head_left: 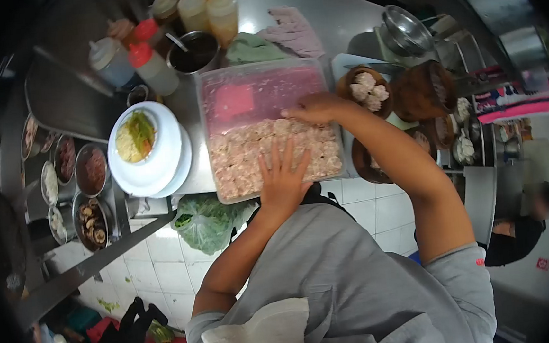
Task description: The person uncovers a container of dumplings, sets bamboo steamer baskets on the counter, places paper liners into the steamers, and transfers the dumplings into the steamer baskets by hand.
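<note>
A clear plastic tub [206, 106] lies in front of me, its near half packed with pale minced-meat dumplings [234, 155] that look like shumai. Its far half shows a pink bottom. My left hand [283, 184] rests flat on the dumplings near the front edge, fingers spread. Reaching in from the right, my right hand [313, 109] is at the back row of dumplings with its fingers bent and drawn together. Whatever is between those fingertips is hidden. To the right, a round brown steamer basket [345, 87] holds several similar dumplings [370, 90].
Stacked white plates [123, 177] with food stand left of the tub. Sauce bottles [153, 68], a metal pot [174, 63] and cloths [292, 31] are behind. Metal bowls [405, 29] and another steamer basket [420, 92] stand right. Below hangs a bag of greens [208, 225].
</note>
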Tool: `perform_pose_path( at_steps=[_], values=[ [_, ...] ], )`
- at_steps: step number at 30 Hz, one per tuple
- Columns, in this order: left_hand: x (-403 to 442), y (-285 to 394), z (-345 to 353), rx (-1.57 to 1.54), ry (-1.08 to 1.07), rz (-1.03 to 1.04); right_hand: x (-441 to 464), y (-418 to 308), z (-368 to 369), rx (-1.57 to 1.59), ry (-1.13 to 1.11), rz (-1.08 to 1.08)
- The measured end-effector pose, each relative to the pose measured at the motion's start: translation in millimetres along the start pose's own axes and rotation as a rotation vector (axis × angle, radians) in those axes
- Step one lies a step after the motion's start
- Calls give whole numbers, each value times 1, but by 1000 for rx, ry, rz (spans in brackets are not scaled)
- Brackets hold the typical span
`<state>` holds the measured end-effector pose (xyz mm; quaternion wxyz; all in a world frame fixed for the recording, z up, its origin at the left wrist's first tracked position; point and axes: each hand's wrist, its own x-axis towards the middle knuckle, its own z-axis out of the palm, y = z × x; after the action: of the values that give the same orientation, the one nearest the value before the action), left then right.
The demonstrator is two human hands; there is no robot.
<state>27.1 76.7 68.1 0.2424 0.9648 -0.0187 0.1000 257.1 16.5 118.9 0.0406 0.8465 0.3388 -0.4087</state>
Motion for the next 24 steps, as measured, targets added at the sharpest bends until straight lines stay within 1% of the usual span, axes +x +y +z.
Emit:
perform_pose_path(
  at_steps=[1, 3, 4, 6, 8, 9, 12, 13, 15, 16, 18, 19, 21, 24],
  values=[
    [0, 1, 1, 23, 6, -26, 1, 3, 0, 45, 4, 0],
    [1, 0, 1, 13, 17, -10, 8, 18, 1, 90, 14, 8],
    [1, -1, 2, 15, 22, -12, 14, 27, 1, 203, -25, -1],
    [1, -1, 3, 38, 34, 2, 1, 25, -7, 313, -58, -8],
    [0, -2, 4, 63, 45, 15, -27, 21, -13, 583, -149, -7],
    [-1, -2, 4, 72, 63, 25, -28, 24, -11, 584, -140, -3],
    [-1, -4, 6, 76, 106, 45, -29, 32, -4, 644, -246, 26],
    [-1, -4, 7, 73, 126, 47, -34, 36, -3, 650, -241, 29],
    [-1, -4, 6, 76, 136, 59, -55, 34, -11, 793, -354, -51],
    [-1, -4, 6, 79, 148, 62, -57, 39, -7, 794, -351, -52],
    [-2, -3, 7, 63, 162, 55, -54, 54, 6, 1076, -281, -12],
    [-2, -3, 8, 45, 174, 47, -53, 57, 16, 1073, -280, -13],
    [-2, -1, 5, 58, 161, 45, -58, 55, 40, 1378, -48, -100],
    [0, -1, 3, 59, 142, 52, -70, 44, 68, 1713, 4, -216]
  ],
)
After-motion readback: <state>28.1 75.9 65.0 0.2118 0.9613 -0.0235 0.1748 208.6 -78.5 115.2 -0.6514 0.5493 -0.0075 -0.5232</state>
